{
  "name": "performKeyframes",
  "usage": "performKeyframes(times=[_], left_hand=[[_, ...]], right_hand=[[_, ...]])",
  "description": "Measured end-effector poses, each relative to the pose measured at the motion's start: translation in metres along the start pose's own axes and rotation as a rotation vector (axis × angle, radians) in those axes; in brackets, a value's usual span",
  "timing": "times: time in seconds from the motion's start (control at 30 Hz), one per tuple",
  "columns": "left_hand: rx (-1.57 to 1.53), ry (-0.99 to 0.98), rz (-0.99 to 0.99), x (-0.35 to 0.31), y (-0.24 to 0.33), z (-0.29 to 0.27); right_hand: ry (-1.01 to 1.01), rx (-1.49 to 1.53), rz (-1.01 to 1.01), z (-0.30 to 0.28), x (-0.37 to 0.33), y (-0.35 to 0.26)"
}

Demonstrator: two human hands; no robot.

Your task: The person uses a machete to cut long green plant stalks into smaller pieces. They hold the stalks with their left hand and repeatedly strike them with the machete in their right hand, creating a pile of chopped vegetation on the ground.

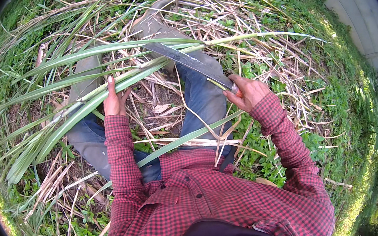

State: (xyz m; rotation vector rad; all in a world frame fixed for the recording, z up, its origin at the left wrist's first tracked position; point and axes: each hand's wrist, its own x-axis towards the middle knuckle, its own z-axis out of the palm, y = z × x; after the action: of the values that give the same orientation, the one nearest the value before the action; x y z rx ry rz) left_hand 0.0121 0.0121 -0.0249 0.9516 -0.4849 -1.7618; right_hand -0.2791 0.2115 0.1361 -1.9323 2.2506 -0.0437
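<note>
My left hand (113, 102) grips a long green leafy stalk (135, 73), with the thumb up along its near side and the other fingers partly hidden. The stalk's long strap-like leaves (45, 120) fan out to the left, and its thin, paler end reaches far to the right. In my right hand (252, 93) is a machete, closed around its orange handle (237, 92). The dark machete blade (190, 64) slants up and left over my right leg, its far part lying across the leaves, apparently touching them.
My legs in blue trousers (200, 98) and muddy boots (155, 24) are spread apart. Dry straw-like stalks (277, 70) cover the ground among green weeds (257, 143). One loose green leaf (186, 138) lies across my lap. A pale panelled wall (353, 6) stands at the far right.
</note>
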Motion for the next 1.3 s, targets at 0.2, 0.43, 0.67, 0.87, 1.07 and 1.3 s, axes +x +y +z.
performKeyframes(times=[0.2, 0.43, 0.67, 0.87, 1.07, 1.3], left_hand=[[-0.025, 0.028, 0.076, -0.001, -0.005, -0.004], [-0.035, -0.091, 0.136, 0.001, -0.019, 0.0], [0.028, -0.047, 0.323, -0.005, 0.008, 0.021], [0.044, -0.014, 0.313, 0.009, 0.001, 0.011], [0.063, 0.04, 0.35, 0.017, 0.04, -0.004], [-0.094, -0.066, 0.355, 0.012, 0.043, 0.006]], right_hand=[[-0.058, -0.029, -0.062, -0.009, -0.011, -0.01], [-0.007, -0.166, 0.169, 0.01, 0.01, 0.031], [-0.064, -0.193, 0.44, -0.013, 0.012, 0.085], [-0.121, -0.211, 0.484, -0.02, -0.001, 0.108], [0.052, -0.125, 0.931, -0.016, -0.004, 0.244], [0.109, -0.003, 0.737, -0.01, -0.026, 0.162]])
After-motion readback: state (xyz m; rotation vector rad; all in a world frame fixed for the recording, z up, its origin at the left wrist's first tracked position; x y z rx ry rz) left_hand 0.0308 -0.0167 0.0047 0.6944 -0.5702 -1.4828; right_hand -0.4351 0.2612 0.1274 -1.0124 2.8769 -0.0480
